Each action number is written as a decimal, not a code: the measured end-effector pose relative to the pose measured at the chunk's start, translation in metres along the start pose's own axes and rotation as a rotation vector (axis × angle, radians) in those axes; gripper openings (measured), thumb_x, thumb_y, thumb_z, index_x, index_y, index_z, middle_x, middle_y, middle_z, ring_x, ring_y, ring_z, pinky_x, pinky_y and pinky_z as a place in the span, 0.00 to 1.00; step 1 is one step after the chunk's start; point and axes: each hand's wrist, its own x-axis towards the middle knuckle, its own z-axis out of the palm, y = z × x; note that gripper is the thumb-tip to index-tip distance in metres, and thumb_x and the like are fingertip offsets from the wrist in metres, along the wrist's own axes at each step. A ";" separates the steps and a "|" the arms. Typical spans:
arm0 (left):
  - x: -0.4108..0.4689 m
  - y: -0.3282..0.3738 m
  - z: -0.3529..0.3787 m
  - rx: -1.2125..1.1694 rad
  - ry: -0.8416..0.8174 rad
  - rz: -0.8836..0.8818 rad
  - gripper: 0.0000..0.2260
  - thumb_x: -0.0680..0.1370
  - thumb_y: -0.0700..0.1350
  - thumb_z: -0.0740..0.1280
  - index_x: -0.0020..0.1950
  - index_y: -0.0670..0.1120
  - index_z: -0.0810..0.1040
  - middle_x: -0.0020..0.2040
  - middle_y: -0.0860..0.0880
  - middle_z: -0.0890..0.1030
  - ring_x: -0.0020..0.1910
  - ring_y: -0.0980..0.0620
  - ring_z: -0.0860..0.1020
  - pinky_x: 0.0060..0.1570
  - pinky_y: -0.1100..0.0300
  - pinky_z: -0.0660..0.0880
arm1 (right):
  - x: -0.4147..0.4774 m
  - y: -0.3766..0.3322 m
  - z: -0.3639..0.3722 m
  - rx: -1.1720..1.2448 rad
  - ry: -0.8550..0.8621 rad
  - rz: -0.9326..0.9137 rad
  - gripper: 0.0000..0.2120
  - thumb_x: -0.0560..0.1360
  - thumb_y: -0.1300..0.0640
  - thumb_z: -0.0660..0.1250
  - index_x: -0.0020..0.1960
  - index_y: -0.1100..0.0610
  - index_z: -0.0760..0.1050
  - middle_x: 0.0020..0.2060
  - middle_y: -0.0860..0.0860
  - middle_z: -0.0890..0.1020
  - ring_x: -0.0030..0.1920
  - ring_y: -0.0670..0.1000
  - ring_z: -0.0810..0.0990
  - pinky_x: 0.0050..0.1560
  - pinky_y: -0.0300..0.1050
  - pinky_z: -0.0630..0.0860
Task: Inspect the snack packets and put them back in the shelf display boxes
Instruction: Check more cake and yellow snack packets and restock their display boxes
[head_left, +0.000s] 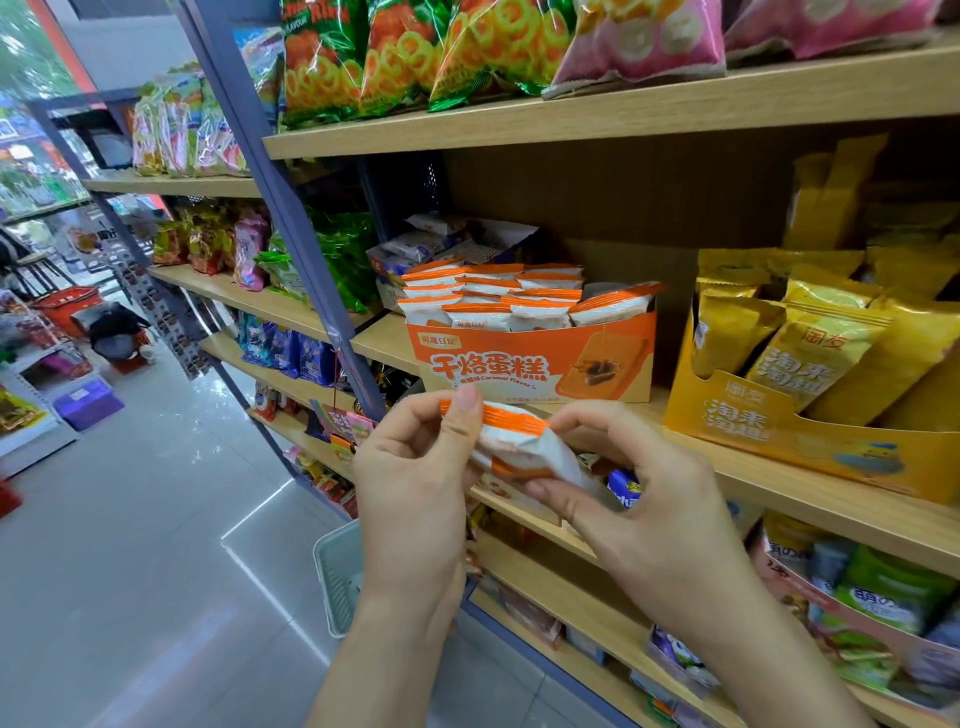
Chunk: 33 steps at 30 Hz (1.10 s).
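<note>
Our left hand (415, 467) and right hand (649, 504) pinch a small white-and-orange snack packet (524, 447) in open air by the wooden shelf edge (831, 504), under an orange cardboard box (519, 364) that looks full.

— Bright, even light is filling the scene, and white glare is streaking the floor (244, 525).
— The top shelf (571, 114) is bowing toward the frame's edge and shading the recess beneath; the far left is blurring and washing out in daylight.
</note>
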 end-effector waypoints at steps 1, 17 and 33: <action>0.001 0.000 -0.001 0.043 -0.020 0.026 0.04 0.71 0.46 0.71 0.43 0.49 0.84 0.39 0.47 0.84 0.39 0.51 0.83 0.36 0.62 0.79 | 0.000 0.002 0.000 -0.007 0.015 -0.002 0.13 0.69 0.45 0.69 0.52 0.37 0.72 0.55 0.31 0.77 0.58 0.34 0.75 0.52 0.26 0.73; 0.017 0.011 -0.032 0.407 -0.519 0.214 0.11 0.70 0.49 0.72 0.51 0.53 0.85 0.45 0.52 0.85 0.45 0.54 0.82 0.41 0.65 0.77 | 0.001 0.003 -0.016 0.052 -0.078 0.006 0.12 0.72 0.53 0.71 0.53 0.43 0.82 0.48 0.38 0.84 0.51 0.41 0.82 0.47 0.40 0.81; 0.010 0.010 -0.033 0.486 -0.264 0.349 0.05 0.75 0.45 0.68 0.43 0.55 0.79 0.35 0.47 0.81 0.31 0.53 0.80 0.28 0.55 0.78 | 0.004 0.000 -0.031 0.005 -0.066 0.139 0.07 0.66 0.40 0.67 0.43 0.33 0.79 0.46 0.30 0.81 0.49 0.35 0.80 0.40 0.36 0.79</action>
